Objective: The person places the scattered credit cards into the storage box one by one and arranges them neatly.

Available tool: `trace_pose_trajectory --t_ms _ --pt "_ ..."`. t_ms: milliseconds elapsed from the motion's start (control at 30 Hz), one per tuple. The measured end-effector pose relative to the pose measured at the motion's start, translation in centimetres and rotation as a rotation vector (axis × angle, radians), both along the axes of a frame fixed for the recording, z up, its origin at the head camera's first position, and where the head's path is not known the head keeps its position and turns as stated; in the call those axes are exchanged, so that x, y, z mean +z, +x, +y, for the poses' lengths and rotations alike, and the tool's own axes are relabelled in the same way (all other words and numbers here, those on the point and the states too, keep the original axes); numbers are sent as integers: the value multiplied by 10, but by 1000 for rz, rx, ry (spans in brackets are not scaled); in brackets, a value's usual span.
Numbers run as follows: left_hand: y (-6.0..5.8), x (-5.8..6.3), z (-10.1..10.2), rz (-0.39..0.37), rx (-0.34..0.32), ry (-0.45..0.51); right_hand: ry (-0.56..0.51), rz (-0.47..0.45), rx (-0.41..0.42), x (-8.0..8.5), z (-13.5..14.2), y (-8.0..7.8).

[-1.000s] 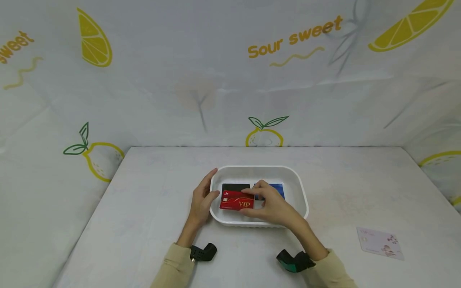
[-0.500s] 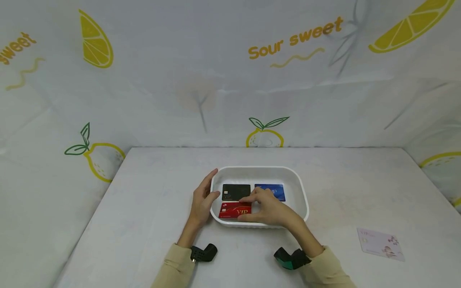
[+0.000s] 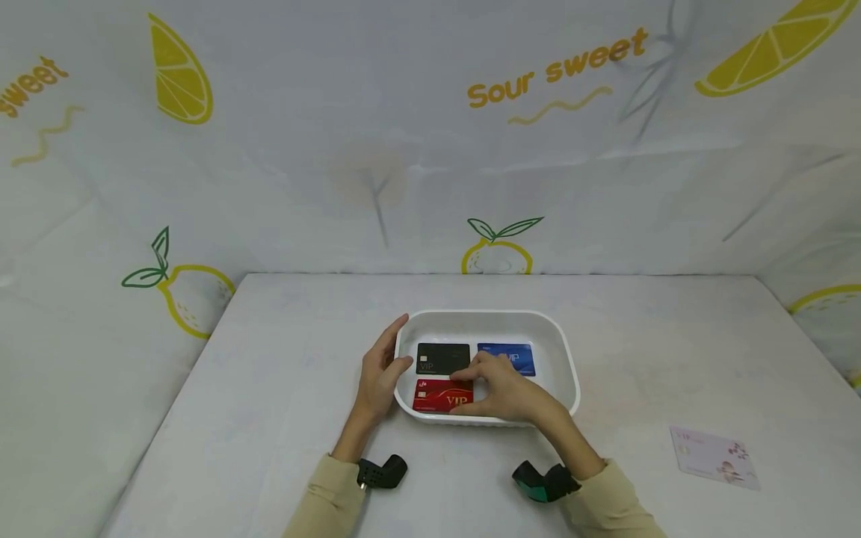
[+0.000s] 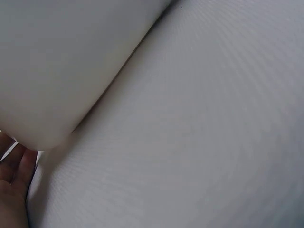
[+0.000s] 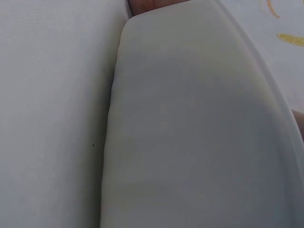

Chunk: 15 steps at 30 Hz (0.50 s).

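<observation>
A white plastic tray [image 3: 484, 321] holds a black VIP card [image 3: 442, 359], a blue VIP card [image 3: 518, 360] and a red VIP card [image 3: 437, 396]. The red one lies in front of the black one, at the tray's near left. My right hand [image 3: 507, 392] reaches over the near rim and pinches the red card's right end, index finger on its far edge and thumb on its near edge. With thumb over the rim and fingers along the outer wall, my left hand [image 3: 378, 381] grips the tray's left end. Both wrist views mostly show the tray's outer wall [image 5: 190, 118].
A pale pink VIP card [image 3: 714, 457] lies on the white table [image 3: 632, 336], right of the tray. Behind the table hangs a white backdrop [image 3: 303, 187] printed with lemons. Black wrist cameras sit on both wrists.
The red card has moved toward me from overlapping the black card and lies lower in the tray. My right hand moved with it, uncovering more of the blue card. My left hand stayed put.
</observation>
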<state>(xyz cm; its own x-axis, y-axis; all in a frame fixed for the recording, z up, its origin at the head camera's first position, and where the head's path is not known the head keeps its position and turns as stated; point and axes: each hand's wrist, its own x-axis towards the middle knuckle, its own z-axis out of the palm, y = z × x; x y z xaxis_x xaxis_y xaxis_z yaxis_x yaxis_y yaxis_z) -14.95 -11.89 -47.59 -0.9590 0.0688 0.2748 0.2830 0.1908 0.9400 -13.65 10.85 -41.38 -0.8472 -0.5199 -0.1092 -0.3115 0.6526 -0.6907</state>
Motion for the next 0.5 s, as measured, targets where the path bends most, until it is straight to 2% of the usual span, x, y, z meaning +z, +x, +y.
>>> trace_pose_trajectory --t_ms 500 --pt "0 0 0 7 6 -17 -18 20 1 -2 1 -1"
